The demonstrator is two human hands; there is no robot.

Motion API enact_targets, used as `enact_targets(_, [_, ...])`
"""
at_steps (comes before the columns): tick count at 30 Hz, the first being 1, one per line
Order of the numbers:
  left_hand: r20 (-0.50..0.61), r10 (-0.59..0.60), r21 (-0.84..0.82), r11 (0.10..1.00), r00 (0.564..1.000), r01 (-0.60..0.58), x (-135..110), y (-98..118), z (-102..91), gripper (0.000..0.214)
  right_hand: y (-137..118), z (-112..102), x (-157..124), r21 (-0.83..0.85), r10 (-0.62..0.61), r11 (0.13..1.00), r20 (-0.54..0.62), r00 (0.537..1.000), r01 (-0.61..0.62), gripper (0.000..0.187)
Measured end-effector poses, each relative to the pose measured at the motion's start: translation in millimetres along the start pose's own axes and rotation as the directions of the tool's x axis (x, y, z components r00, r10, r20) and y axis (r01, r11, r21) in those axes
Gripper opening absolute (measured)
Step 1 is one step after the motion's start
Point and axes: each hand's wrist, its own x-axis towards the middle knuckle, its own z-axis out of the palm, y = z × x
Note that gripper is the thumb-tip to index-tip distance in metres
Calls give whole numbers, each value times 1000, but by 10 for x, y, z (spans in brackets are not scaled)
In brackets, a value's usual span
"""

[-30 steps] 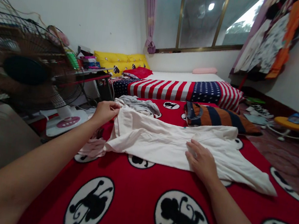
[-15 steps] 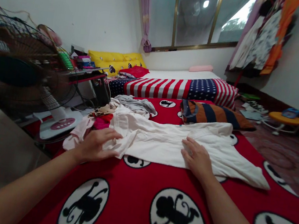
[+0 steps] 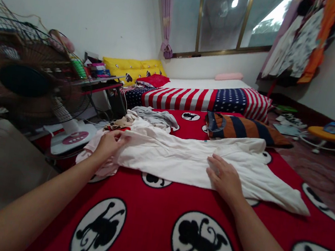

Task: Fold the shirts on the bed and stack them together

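Item, one white garment (image 3: 169,159): lying crosswise on the red blanket (image 3: 146,205), its one end reaching the loose clothes by the left edge, its other end trailing toward the right edge

Item, one left hand (image 3: 107,145): working at the garment's left end, thumb and fingers seemingly closing on a pinch of cloth

Item, one right hand (image 3: 225,178): resting palm down about the garment's middle, fingers a little spread, gripping nothing that I am seeing

Condition of the work, in my judgement partway: the garment is lying stretched out lengthwise and its near side is running fairly straight; fine creases are crossing the middle, the left end is looking uneven, and a sleeve-like part is sticking out at the right. No compact fold is showing; straightening and any folding are seemingly remaining

Item, one striped garment (image 3: 244,130): lying long and flattish near the far right corner, perhaps finished, though I am not able to tell

Items, loose: grey cloth (image 3: 157,118) heaping by the far left corner; patterned cloth (image 3: 123,122) and pink cloth (image 3: 107,169) crumpling along the left edge, looking untouched as yet
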Motion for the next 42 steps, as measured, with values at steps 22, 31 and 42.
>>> enact_targets(22, [262, 230, -104, 972, 937, -210, -85, 1382, -83, 29, -665, -263, -87, 774, -7, 632, -46, 999, 40, 36])
enact_targets(31, [321, 396, -904, 400, 860, 153, -415, 2054, 871, 45, -532, -230, -134, 982, 352, -102, 183, 918, -157, 61])
enact_targets(42, [35, 139, -702, 708, 990, -75, -552, 1370, 1851, 45, -117, -158, 9, 972, 773, 65, 93, 627, -224, 66])
